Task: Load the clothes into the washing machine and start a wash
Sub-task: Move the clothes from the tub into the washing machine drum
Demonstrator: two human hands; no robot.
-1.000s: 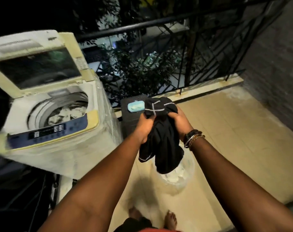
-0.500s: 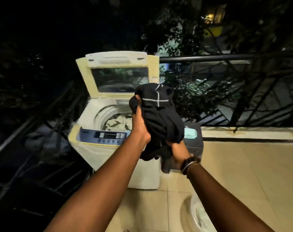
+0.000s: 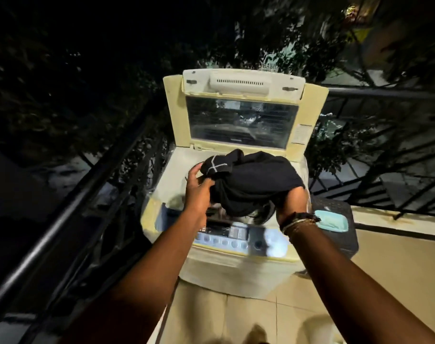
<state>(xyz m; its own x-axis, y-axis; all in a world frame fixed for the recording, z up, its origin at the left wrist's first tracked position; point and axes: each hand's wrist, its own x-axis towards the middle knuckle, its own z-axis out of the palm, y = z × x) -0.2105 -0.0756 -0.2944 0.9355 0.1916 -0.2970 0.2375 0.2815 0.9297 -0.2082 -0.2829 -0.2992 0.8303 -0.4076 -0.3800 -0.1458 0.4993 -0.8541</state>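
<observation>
Black garment (image 3: 251, 184) over open washer (image 3: 236, 264), apparently gripped by both hands' fingers (image 3: 195, 170).

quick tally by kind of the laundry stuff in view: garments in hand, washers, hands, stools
black garment, held over the open tub: 1
washing machine, lid up: 1
hands, left hand and right hand: 2
dark stool beside it: 1
total: 5

Both forearms bare, no sleeves; right wrist wears dark beaded bracelet (image 3: 301, 216) plus thin gold bangles (image 3: 298, 223).

Garment (image 3: 248, 182) above washer (image 3: 236, 269) opening (stool (image 3: 335, 234) right of washer).
</observation>
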